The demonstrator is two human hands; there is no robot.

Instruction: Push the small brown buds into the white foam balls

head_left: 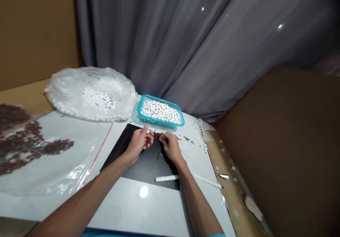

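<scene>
Holding a white ball [148,132], left hand [139,141] half-curled; right hand [171,145] pinching brown sprig [157,136]

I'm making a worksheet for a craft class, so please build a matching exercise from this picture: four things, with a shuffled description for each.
1. Tray
2. Curtain
3. Sprig
4. Mat

A. Brown, between the left hand and the right hand
B. Dark, lying flat beneath both hands
C. Blue, filled with white balls
D. Grey, hanging at the back

Right pairs: 1-C, 2-D, 3-A, 4-B
</scene>
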